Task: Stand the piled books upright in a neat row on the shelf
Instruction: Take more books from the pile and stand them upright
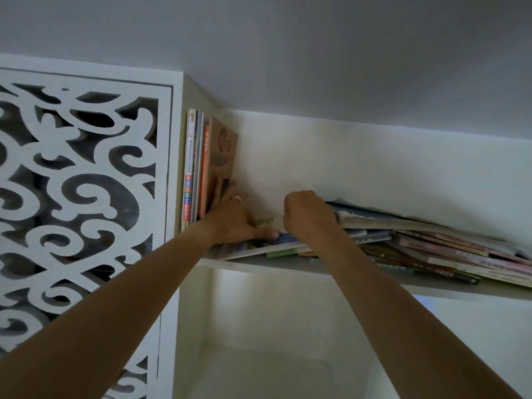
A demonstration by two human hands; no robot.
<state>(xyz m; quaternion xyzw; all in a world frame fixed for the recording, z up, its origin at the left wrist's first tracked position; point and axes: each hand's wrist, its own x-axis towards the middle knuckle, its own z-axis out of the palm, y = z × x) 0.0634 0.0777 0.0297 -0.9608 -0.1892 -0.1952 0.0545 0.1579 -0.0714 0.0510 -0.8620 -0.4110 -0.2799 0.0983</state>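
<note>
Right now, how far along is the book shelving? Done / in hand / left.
Done: a few upright books stand at the shelf's left end. In hand: the left hand presses flat against the brown outermost book, bracing the row; the right hand grips the top of the pile. Left: most of it, since the pile lies flat and slumped along the right.

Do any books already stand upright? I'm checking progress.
Yes, a few upright books stand at the shelf's left end, steadied by the left hand, while the pile lies flat.
</note>
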